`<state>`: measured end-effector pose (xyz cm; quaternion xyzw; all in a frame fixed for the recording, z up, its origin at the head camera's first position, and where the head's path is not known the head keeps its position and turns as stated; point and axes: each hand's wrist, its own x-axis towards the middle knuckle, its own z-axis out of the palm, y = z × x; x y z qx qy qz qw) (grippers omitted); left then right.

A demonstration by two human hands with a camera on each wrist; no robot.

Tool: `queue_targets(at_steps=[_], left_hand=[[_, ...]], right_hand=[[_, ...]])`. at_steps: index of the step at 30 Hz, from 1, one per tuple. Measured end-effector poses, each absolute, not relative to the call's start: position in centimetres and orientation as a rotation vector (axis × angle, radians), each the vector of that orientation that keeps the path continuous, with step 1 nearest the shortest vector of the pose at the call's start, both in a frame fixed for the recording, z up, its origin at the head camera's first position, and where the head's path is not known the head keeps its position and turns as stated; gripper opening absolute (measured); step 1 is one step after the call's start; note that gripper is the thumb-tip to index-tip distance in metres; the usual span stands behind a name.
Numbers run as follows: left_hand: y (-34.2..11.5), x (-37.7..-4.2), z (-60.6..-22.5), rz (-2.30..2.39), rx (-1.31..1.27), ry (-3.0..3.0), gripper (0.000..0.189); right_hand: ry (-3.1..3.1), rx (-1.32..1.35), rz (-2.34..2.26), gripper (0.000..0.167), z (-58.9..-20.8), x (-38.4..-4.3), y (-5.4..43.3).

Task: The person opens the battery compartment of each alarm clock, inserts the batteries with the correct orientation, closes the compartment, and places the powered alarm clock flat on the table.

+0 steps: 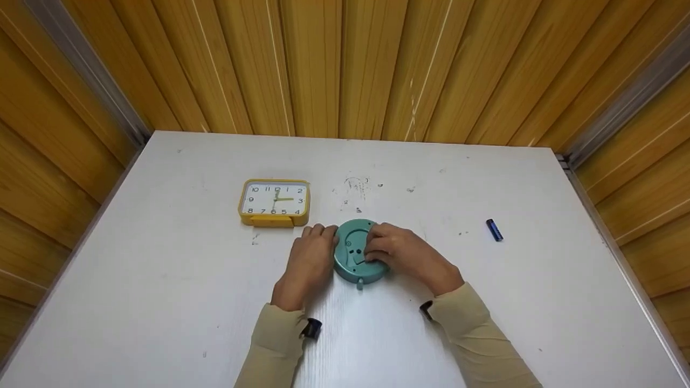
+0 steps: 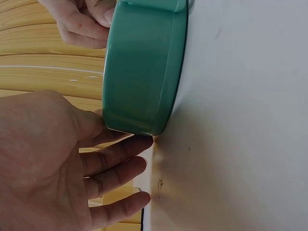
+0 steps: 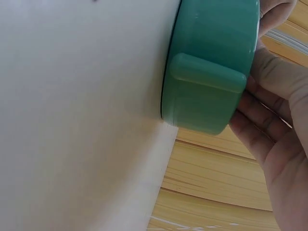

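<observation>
A round green clock (image 1: pixel 349 269) lies face down on the white table, its back with small dark holes and a rectangular recess turned up. Along its left side rests my left hand (image 1: pixel 312 253). The left wrist view shows that hand's index finger and thumb at the clock's rim, the other fingers fairly straight and spread beside it. My right hand (image 1: pixel 404 248) reaches over the right part of the back, with bent fingertips (image 1: pixel 372 256) at the recess. Whether they pinch something there I cannot tell. The right wrist view shows the clock's small raised ridge (image 3: pixel 207 72) on its side.
A yellow rectangular clock (image 1: pixel 274 221) stands behind and left of the left hand, its dial facing up. Far to the right lies a blue battery (image 1: pixel 494 230). Wood-patterned panels (image 1: pixel 312 64) surround the back and sides of the white table (image 1: pixel 178 269).
</observation>
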<state>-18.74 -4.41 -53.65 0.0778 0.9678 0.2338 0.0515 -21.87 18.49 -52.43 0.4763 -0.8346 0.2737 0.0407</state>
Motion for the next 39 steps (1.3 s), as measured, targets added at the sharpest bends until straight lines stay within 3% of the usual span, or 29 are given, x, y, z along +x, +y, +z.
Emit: queue_targets(at_steps=[39], left_hand=[[-4.5,-18.7,-53.6,0.743,0.210,2.918,0.042]], right_hand=[[-2.532,1.443,0.544,0.012,-52.1,-20.6,17.9]])
